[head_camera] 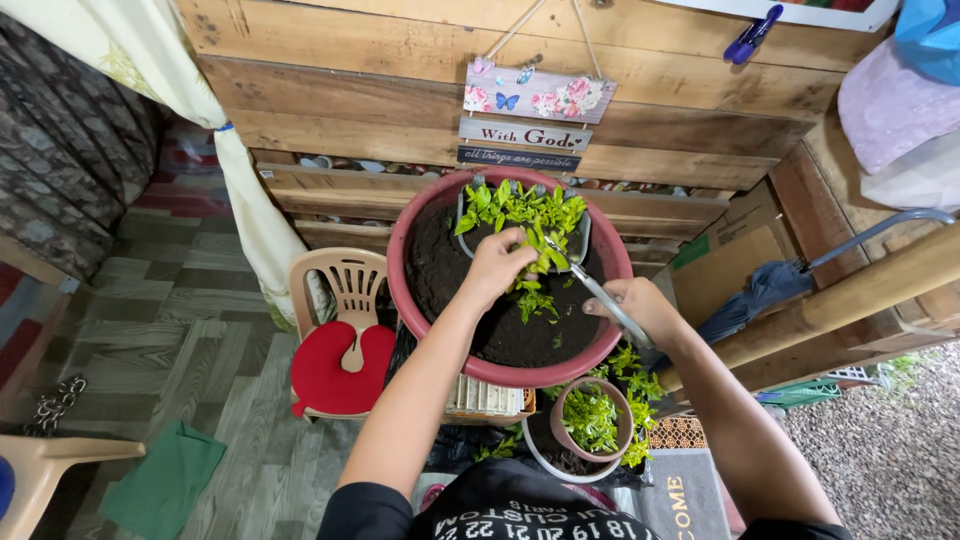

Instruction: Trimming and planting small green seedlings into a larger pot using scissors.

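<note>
The left hand [497,266] is over the big pot [420,215], its fingers closed on leafy stems of the seedlings [522,208]; the fingertips are hidden among the leaves. The right hand [632,303] sits at the pot's near right rim, fingers clenched round the handle of a grey metal tool [592,284]. The tool's tip reaches into the greenery, and its shape there is hard to make out. The pot is round, dull red, and filled with dark, crumbly soil [520,335]. The seedlings stand at the far side in a grey tray, mostly covered by foliage. Below, a small pot [566,395] of green shoots is partly screened by the right forearm. A beige plastic chair [350,285] with a red cushion stands to the left, its far side cut off by the pot.
</note>
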